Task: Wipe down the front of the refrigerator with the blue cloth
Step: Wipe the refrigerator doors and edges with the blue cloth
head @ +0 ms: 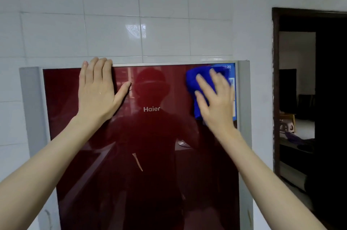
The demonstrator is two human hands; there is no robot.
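Observation:
The refrigerator [150, 173] fills the lower middle of the view, with a glossy dark red front, grey side trim and a white brand name. My left hand [97, 90] lies flat and open against the upper left of the door, its fingertips over the top edge. My right hand [214, 100] presses the blue cloth [195, 81] flat against the door's upper right corner, with spread fingers on top of it. The cloth partly covers a blue label stuck in that corner.
White wall tiles [112, 32] rise behind and to the left of the refrigerator. On the right, a dark-framed doorway [300, 98] opens into a dim room with furniture and a small stool [286, 126].

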